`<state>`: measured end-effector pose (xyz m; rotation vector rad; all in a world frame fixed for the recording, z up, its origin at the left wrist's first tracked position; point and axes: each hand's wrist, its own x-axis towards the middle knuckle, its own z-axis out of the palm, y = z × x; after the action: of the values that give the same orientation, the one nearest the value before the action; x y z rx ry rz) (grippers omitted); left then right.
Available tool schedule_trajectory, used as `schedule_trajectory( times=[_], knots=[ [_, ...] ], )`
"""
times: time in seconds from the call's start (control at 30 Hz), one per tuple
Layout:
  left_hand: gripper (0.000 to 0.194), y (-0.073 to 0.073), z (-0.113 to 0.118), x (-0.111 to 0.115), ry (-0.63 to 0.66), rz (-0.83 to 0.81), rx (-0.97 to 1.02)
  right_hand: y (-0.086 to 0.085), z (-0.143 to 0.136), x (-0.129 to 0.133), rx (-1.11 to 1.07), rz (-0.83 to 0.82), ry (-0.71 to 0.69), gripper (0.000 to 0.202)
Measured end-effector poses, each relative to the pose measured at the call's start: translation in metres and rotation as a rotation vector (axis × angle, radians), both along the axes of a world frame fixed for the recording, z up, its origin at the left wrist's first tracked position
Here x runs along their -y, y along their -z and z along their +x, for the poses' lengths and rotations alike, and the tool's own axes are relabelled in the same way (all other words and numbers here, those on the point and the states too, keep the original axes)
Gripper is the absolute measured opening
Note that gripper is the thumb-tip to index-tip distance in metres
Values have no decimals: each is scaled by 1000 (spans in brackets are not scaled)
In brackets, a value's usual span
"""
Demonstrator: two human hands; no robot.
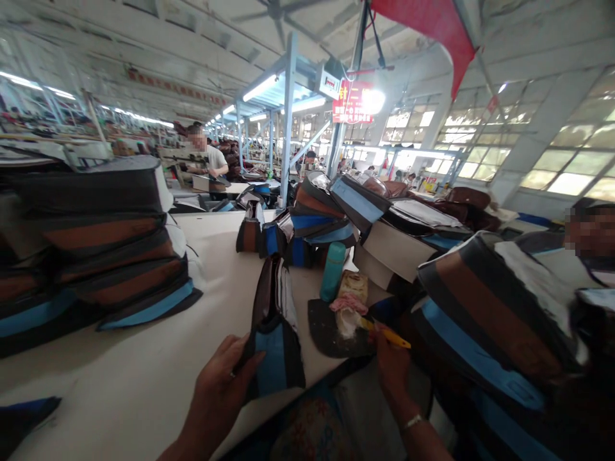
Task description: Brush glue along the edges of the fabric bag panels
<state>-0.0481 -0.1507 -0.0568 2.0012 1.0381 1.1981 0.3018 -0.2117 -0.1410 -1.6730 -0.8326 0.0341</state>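
My left hand [225, 374] grips the near end of a dark piece with a blue stripe [271, 358], which stands on the white table with its open layered edge upward. My right hand [391, 362] is closed around a yellow-handled brush [394, 337]. The brush tip reaches to a pale, crusted container [348, 322] on a dark mat [319, 326]. A pink cloth [350, 303] lies at the container's rim. Just behind stand a teal bottle [333, 272] and a yellowish block [354, 285].
Stacks of striped dark pieces stand on the white table [144, 384] at the left [120, 237] and right [490, 314]. More pieces [319, 214] are piled behind the bottle. One person [214, 160] works farther back; another [593, 234] is at the right edge.
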Motion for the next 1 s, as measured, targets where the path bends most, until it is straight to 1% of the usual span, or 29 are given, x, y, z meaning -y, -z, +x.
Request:
schedule_trajectory(
  times=[0.13, 0.23, 0.3, 0.37, 0.4, 0.47, 0.53, 0.6, 0.67, 0.73, 0.8, 0.87, 0.93, 1.0],
  knots=[
    [26, -15, 9, 2, -12, 25, -13, -32, -18, 1, -14, 67, -94, 29],
    [28, -26, 14, 5, -17, 26, -35, -60, -33, 7, -20, 148, -141, 30],
    [29, -32, 18, 7, -18, 24, -44, -85, -47, 14, -24, 200, -154, 31],
    [32, -36, 24, 9, -13, 5, -39, -116, -66, 23, -29, 263, -180, 28],
    [34, -37, 27, 10, -8, -4, -26, -132, -77, 27, -54, 331, -250, 25],
    [36, -39, 34, 12, 12, -29, -10, -161, -99, 35, -28, 433, -407, 14],
    [36, -41, 41, 15, 19, -54, -6, -180, -117, 38, 88, 459, -513, 7],
    [35, -44, 45, 17, 35, -79, -15, -187, -126, 35, 222, 452, -578, 7],
    [34, -48, 48, 20, 70, -92, -25, -186, -127, 28, 365, 434, -616, 13],
    [35, -50, 48, 22, 91, -96, -32, -184, -122, 22, 489, 418, -611, 18],
    [37, -51, 48, 23, 65, -98, -31, -186, -118, 22, 543, 416, -574, 20],
    [37, -51, 48, 23, 57, -103, -31, -190, -117, 28, 555, 429, -550, 21],
    [35, -51, 48, 23, 87, -100, -18, -192, -119, 34, 577, 425, -596, 23],
    [33, -52, 49, 23, 118, -90, 9, -191, -121, 37, 620, 410, -661, 24]
  ],
)
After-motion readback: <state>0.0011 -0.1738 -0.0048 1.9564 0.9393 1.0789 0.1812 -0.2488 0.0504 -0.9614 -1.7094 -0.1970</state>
